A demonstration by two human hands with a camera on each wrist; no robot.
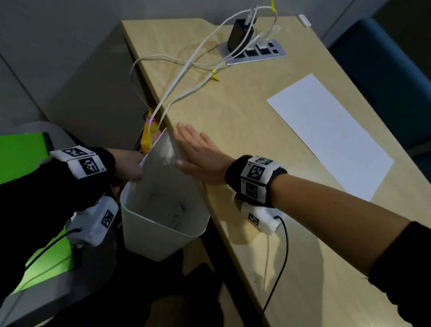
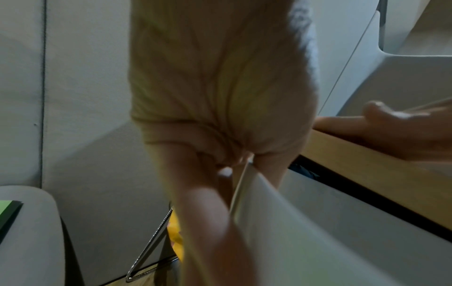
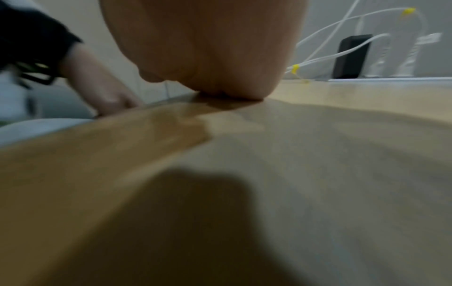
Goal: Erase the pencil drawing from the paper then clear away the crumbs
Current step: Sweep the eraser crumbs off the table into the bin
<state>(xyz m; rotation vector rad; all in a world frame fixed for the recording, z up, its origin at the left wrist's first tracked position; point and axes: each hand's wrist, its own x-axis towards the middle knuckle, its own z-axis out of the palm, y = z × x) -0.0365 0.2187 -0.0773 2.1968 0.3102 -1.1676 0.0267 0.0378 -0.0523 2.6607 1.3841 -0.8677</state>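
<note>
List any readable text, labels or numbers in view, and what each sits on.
No readable words or numbers.
Wristbands and wrist cameras: black-and-white square marker patterns only, no letters.
Sheet of paper: blank.
White bin: no label visible.

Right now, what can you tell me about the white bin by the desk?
The white plastic bin is a small open tub with slanted walls, held tilted against the edge of the pale wooden desk. The left hand holds its rim in a pinching grip. Dark specks show inside. The flat right hand lies on the desk at its rim.
</note>
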